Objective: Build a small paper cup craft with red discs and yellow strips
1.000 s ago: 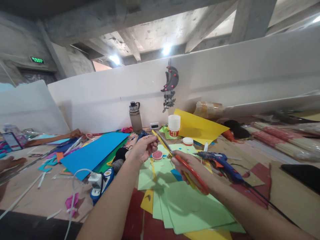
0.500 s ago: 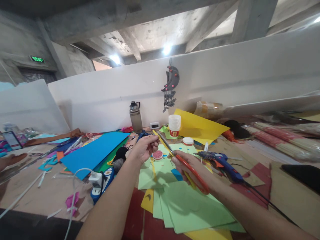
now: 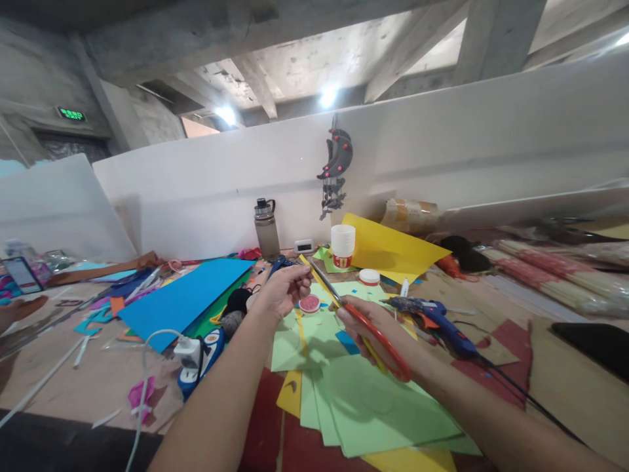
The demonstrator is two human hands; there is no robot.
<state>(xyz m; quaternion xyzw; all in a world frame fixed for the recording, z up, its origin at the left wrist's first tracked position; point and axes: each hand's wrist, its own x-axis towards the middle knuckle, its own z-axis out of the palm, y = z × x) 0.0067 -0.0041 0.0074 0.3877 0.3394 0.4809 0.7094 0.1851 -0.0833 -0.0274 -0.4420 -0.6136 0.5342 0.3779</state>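
My right hand (image 3: pixel 366 321) is wrapped round the red-handled scissors (image 3: pixel 376 337), whose blades point up and away to the left. A narrow yellow paper strip (image 3: pixel 317 274) runs alongside the blades. My left hand (image 3: pixel 285 288) is closed, its thumb and fingertips pinched on the strip near the blade tips. Below both hands lie pale green paper sheets (image 3: pixel 393 406), the top one with a faint drawn curve. A small round container with pink contents (image 3: pixel 309 303) stands just beyond my left fingers, and its white lid (image 3: pixel 369 276) seems to lie farther right.
A blue glue gun (image 3: pixel 442 324) with a trailing cord lies right of my right hand. Stacked paper cups (image 3: pixel 343 246), a water bottle (image 3: pixel 266 229) and a yellow sheet (image 3: pixel 393 249) stand behind. On the left are a blue sheet (image 3: pixel 187 298), a power strip (image 3: pixel 206 364) and another person's hand (image 3: pixel 22 311).
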